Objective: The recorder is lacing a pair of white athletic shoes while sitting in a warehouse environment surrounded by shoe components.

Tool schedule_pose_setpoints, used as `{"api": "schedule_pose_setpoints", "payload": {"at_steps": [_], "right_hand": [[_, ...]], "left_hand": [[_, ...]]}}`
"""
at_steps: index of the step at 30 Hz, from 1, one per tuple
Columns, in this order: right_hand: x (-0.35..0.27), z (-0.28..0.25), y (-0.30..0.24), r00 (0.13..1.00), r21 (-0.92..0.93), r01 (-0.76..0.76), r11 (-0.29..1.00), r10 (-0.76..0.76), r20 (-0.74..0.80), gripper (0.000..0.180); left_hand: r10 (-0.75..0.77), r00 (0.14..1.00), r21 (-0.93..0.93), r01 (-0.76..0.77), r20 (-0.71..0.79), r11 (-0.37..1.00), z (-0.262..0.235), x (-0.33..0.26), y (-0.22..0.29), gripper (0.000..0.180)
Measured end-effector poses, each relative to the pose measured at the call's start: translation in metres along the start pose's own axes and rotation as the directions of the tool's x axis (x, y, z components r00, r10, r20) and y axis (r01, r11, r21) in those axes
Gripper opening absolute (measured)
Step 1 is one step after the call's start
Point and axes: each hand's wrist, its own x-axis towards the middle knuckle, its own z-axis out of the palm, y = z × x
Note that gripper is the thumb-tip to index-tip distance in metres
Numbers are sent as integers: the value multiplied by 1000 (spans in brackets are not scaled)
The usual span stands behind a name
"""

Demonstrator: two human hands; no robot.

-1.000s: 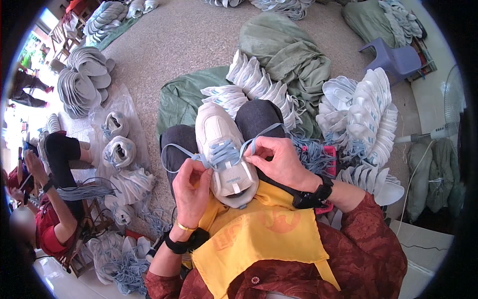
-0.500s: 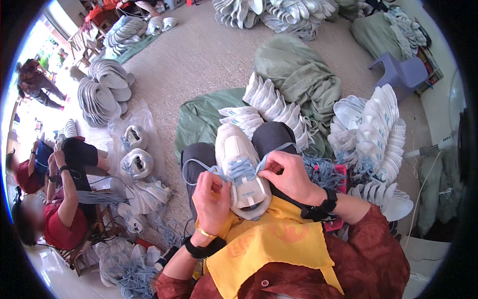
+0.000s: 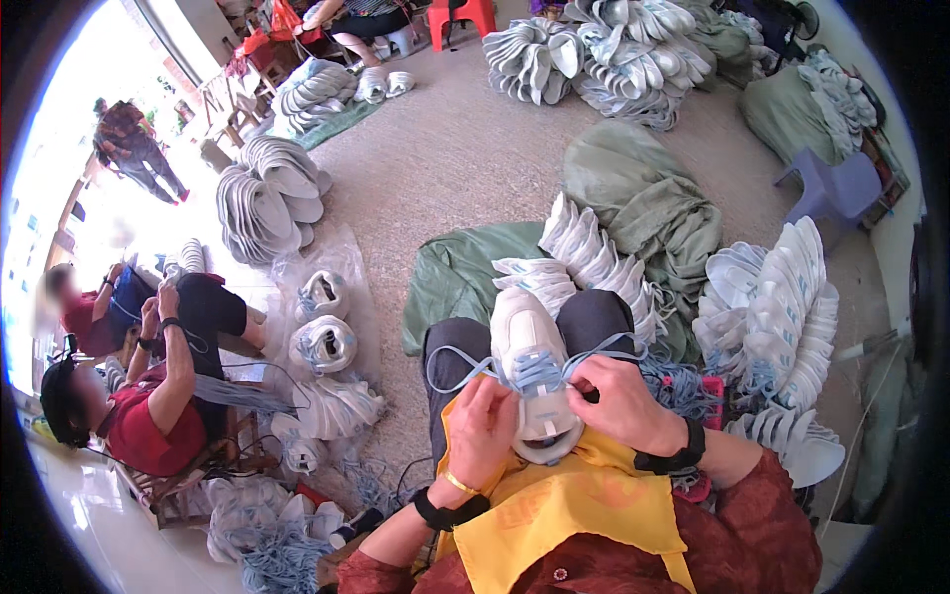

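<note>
A white sneaker [image 3: 522,322] lies on my lap between my knees, toe pointing away from me. Pale blue shoelace [image 3: 537,369] crosses its tongue, and loose lengths loop out on both sides. At the left of the shoe's opening, my left hand [image 3: 480,428] is closed, fingertips pinched at the lace beside the eyelets. Opposite it, my right hand [image 3: 625,404] pinches the lace at the right eyelet row, its fingers curled. The fingertips partly hide the lace ends. A yellow apron [image 3: 564,510] lies under the heel.
Stacked white shoe uppers [image 3: 767,307] stand to my right, beside a pink basket [image 3: 712,391] with blue laces. Ahead lie green sacks [image 3: 643,188]. To the left are two shoes on plastic film [image 3: 341,262] and seated co-workers [image 3: 163,421]. A purple stool [image 3: 831,186] stands far right.
The whole view has shifted, so the scene sits lower and farther right. Both hands stay at the shoe's sides; the left has come closer to its opening.
</note>
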Motion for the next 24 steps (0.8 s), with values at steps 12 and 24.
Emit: {"api": "schedule_pose_setpoints", "payload": {"at_steps": [12,24], "right_hand": [[-5,4,-9,965,-379,218,900,-141,220,17],[11,-2,-18,930,-476,351,806,-238,281,17]], "left_hand": [[167,972,279,-208,163,937,-1,-6,8,27],[152,966,321,-214,207,923,0,-10,4,26]]}}
